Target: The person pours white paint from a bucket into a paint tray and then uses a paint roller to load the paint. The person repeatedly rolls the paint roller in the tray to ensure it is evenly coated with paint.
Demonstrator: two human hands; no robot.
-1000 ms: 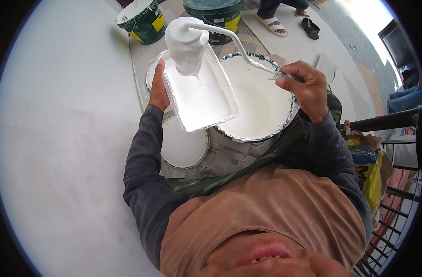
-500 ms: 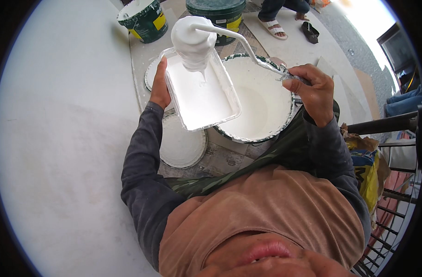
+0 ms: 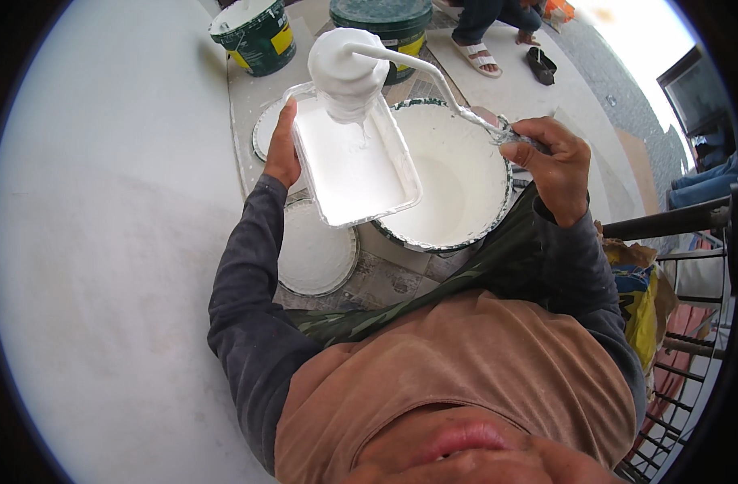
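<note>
My left hand (image 3: 283,153) grips the far left edge of a white paint tray (image 3: 400,161), which holds white paint and is tilted, near end lower in the picture. In my right hand (image 3: 558,165), closed on its handle, is a paint roller (image 3: 349,77). White paint coats its head thickly and hangs in a drip over the tray's far end. The bent frame, also paint-covered, runs across from head to handle. Partly under the tray's right side stands a large open bucket (image 3: 448,248) of off-white paint, its dark green rim smeared white.
Two round paint-covered lids (image 3: 316,258) (image 3: 266,135) lie left of the bucket. A green bucket (image 3: 260,48) and a lidded one (image 3: 381,16) stand beyond. A pale wall (image 3: 111,242) rises left. Another person's sandalled foot (image 3: 480,58) is at far right; metal railing (image 3: 683,218) stands right.
The roller and my right hand have shifted slightly right. My left hand and the tray are almost where they were.
</note>
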